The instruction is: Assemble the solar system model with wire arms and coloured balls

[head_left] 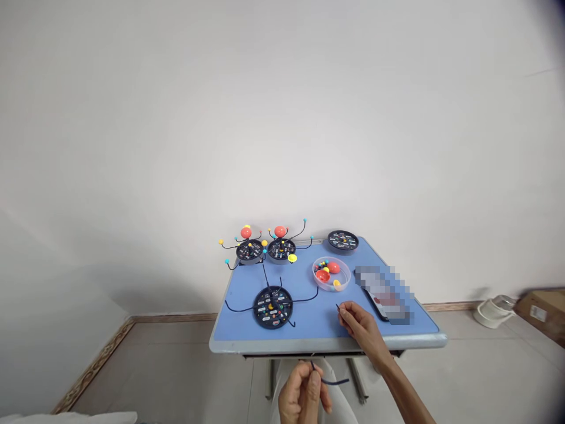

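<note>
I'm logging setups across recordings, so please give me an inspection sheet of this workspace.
Surface: blue tabletop with grey edge.
Job's things: black base with bent arms, front left; clear dish of colored rounded pieces.
Clutter: two ball-tipped models, back left; black disc, back right; pixelated slab, right.
Hands: left hand pinches a curved rod; right hand pinches a small dark piece over the tabletop.
Cables: nothing seen.
Surroundings: pale wall; white container and cardboard box, right.
</note>
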A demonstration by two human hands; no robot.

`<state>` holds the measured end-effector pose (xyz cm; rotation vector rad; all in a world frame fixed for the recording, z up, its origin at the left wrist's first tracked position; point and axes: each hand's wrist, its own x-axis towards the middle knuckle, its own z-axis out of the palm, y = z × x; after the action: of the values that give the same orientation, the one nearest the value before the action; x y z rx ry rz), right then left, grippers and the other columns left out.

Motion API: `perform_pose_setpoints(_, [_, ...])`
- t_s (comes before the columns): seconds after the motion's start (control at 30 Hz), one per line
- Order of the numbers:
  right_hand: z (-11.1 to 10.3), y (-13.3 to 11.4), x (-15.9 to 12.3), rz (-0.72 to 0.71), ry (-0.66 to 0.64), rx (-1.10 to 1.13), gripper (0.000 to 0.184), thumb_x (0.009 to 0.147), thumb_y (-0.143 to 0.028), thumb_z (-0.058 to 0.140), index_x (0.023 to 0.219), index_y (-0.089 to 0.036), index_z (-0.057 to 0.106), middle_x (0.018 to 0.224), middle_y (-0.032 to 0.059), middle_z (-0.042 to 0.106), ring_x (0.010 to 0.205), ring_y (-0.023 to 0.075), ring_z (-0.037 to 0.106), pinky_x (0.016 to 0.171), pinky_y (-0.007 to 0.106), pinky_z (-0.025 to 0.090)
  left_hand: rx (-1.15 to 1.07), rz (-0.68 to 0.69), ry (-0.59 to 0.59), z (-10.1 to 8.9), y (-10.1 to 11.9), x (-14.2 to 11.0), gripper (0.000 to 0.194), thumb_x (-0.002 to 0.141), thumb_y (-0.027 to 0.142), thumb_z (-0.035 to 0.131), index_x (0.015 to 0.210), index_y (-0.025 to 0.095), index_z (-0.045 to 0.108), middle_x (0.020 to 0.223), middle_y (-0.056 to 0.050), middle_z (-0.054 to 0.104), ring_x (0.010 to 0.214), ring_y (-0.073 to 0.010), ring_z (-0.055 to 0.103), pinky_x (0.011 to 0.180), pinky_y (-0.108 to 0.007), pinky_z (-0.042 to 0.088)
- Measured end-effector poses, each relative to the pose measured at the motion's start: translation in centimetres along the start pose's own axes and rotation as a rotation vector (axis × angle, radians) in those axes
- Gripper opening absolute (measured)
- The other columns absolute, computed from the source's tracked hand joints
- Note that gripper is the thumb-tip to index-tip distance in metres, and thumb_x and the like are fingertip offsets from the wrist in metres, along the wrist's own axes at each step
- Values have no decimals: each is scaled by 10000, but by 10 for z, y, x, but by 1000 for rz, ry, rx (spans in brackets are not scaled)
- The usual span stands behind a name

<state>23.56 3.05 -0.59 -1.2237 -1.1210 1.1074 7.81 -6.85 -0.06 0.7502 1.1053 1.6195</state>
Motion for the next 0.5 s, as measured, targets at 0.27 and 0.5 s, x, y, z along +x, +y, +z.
perform_pose_setpoints(0.27, [1, 9, 1, -36, 19, -30, 461, 709, -658, 664, 719, -202, 599, 573, -35, 503, 500, 116, 382, 463, 257, 285, -45, 7, 43, -4, 4, -3, 439, 656, 587, 800, 658, 154, 729, 482, 8, 573, 406, -94, 518, 398, -181, 413])
perform_pose_setpoints(0.5, [2, 8, 0, -56, 47, -32, 444, 703, -645, 667, 705, -205, 603, 573, -29, 509, 517, 131, 400, 472, 266, 294, -56, 33, 31, -10, 4, -1, 397, 681, 560, 798, 674, 167, 738, 485, -1, 613, 423, -98, 538, 434, -185, 445])
